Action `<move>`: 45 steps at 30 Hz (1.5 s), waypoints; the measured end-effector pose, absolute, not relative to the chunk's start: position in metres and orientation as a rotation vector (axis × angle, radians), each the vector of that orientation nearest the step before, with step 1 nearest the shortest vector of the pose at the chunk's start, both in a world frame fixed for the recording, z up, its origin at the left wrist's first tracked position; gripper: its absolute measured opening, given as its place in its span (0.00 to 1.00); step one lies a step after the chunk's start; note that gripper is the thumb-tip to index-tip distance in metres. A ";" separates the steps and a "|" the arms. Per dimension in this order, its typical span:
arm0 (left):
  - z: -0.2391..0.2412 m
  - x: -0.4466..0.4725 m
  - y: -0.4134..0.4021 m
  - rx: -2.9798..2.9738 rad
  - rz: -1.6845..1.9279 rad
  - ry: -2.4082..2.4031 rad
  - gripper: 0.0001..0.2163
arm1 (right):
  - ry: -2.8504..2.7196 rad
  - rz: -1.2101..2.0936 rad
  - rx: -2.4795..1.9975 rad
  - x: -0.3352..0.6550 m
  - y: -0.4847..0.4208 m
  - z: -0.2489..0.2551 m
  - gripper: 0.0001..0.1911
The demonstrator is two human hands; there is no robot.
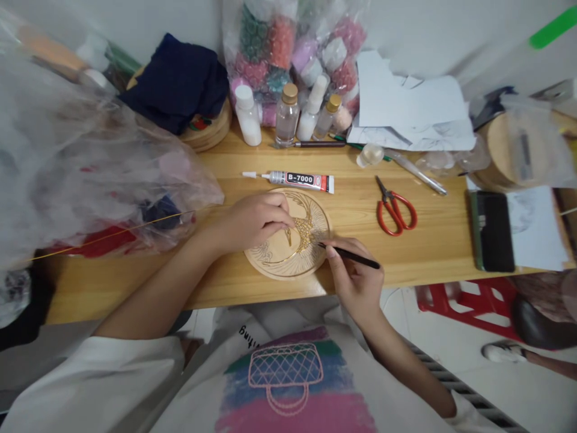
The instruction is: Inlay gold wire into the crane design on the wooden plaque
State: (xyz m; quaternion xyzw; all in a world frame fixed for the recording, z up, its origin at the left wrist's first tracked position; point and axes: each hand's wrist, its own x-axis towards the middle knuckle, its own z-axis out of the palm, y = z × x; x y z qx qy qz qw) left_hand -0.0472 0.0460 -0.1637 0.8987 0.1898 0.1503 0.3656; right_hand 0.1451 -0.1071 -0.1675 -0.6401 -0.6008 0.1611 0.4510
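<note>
A round wooden disc [288, 275] lies flat near the table's front edge. Dark line drawing covers it, with gold wire [304, 231] shaped along part of the pattern. My left hand [261, 221] rests over the disc's left side, fingers curled together; whatever they pinch is too small to make out. In my right hand [358, 279] is a pair of black tweezers [356, 257], its tip touching or just above the disc's right side. A B-7000 glue tube [300, 180] lies just behind the disc. Red-handled scissors [395, 210] lie to the right, blades pointing away.
Several small bottles [286, 117] stand at the back before a bag of colourful jars [282, 45]. Plastic bags [135, 162] crowd the left, crossed by a thin gold strand [121, 230]. Papers [406, 111] and a phone [493, 231] are at right. A red stool [473, 307] stands below.
</note>
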 end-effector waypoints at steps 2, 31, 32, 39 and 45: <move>-0.163 -0.048 0.046 2.307 0.376 0.484 0.11 | -1.481 0.403 -1.584 0.147 -0.108 -0.168 0.06; -0.162 -0.048 0.047 2.289 0.344 0.512 0.13 | -1.545 0.455 -1.531 0.150 -0.106 -0.167 0.09; -0.162 -0.048 0.047 2.289 0.348 0.509 0.13 | -1.548 0.454 -1.529 0.149 -0.106 -0.167 0.09; -0.161 -0.047 0.047 2.297 0.375 0.463 0.12 | -1.540 0.475 -1.494 0.146 -0.104 -0.170 0.09; -0.160 -0.047 0.047 2.286 0.356 0.477 0.11 | -1.561 0.453 -1.502 0.144 -0.104 -0.172 0.09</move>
